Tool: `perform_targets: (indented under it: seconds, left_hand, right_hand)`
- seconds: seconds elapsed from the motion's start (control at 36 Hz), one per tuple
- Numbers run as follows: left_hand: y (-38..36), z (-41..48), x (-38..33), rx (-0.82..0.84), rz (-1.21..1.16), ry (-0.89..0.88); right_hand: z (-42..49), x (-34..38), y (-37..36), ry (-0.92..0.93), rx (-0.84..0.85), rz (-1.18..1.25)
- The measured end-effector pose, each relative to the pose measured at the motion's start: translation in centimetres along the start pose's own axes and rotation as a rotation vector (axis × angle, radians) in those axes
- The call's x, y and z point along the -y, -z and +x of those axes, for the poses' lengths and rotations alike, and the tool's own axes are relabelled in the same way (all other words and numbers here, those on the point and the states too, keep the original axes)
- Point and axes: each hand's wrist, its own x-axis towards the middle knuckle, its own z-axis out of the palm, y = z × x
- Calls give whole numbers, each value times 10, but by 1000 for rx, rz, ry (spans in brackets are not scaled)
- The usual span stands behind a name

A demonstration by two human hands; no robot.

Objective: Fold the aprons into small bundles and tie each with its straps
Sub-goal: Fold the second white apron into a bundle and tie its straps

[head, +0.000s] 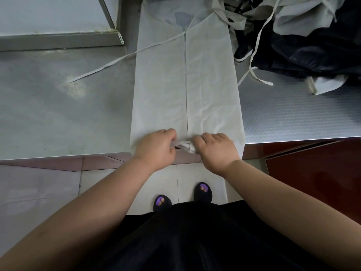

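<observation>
At the bench (58,118) edge, left hand (156,147) and right hand (215,151) each pinch the apron (207,85) by its near hem.
Folded to a long strip, it lies flat along the bench; I judge it light, limp, quick to unfold, so grip the hem and spare the strap (109,65).

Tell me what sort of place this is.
Probably a commercial kitchen or laundry back room: a stainless steel worktable, a folded apron laid along it, and a heap of more aprons with loose straps beside it.
</observation>
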Motion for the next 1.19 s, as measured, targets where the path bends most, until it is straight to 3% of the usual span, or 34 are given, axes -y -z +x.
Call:
perform_targets:
  seconds: [0.08,0.17,0.28,0.39,0.5,0.83,1.03,1.11,1.19]
  left_hand:
    - [10,2,3,58,-88,6]
    - [12,-1,4,194,9,-33]
    - [1,-8,4,196,131,-37]
    - [5,-2,8,124,-48,72]
    - [29,21,10,183,-143,130]
    - [41,64,37,370,61,190]
    - [33,62,35,246,172,269]
    - [27,59,31,111,383,142]
    - [17,49,30,-122,365,-72]
  right_hand:
    - [2,-3,13,-60,98,154]
    - [6,-10,25,-182,199,399]
    - [12,-18,37,-175,297,554]
    - [19,-26,40,-191,413,513]
    - [33,-37,40,-265,447,430]
    - [60,-48,43,-291,514,233]
    - [60,-52,44,-376,450,278]
    - [57,-56,47,-438,419,313]
    - [49,-59,50,-489,396,343]
